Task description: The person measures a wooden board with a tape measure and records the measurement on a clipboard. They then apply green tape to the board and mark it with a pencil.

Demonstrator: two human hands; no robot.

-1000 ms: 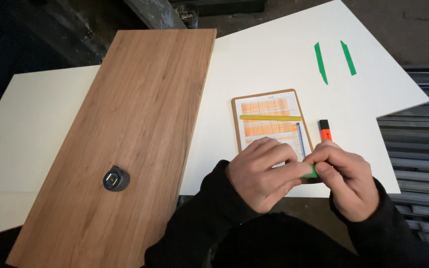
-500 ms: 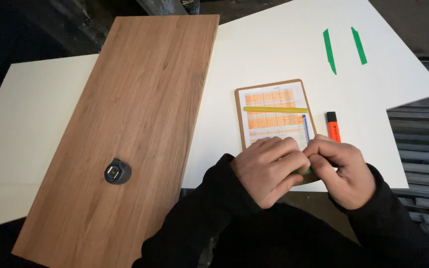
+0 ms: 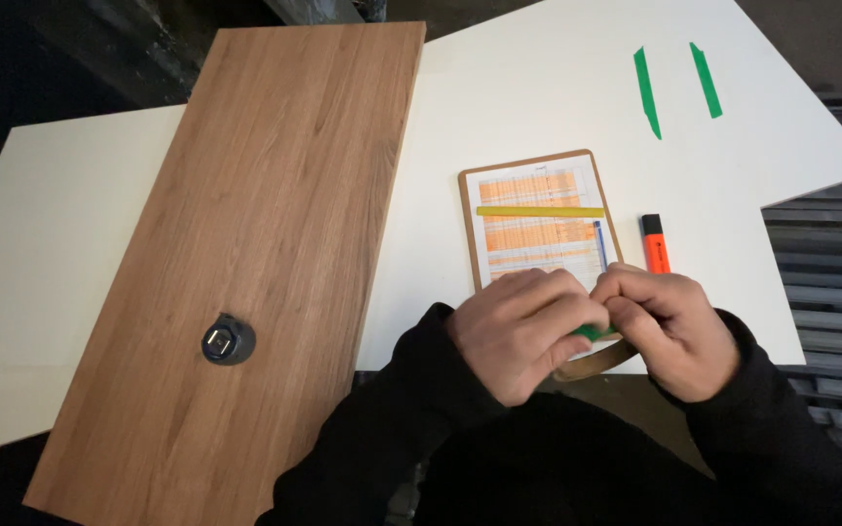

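Note:
My left hand and my right hand meet over the near edge of the white table. Both grip a roll of green tape; its brown inner ring shows just below my fingers. My fingers hide most of the roll. Directly beyond my hands lies a brown clipboard with a printed orange and white sheet. A yellow strip lies across the sheet and a blue pen lies along its right side. My hands cover the clipboard's near end.
An orange highlighter lies right of the clipboard. Two green tape strips are stuck on the table at the far right. A long wooden board lies on the left, with a small dark round object on it.
My hands stay together on the tape roll and have drawn slightly back toward the table's near edge. The view has shifted a little; nothing else moved.

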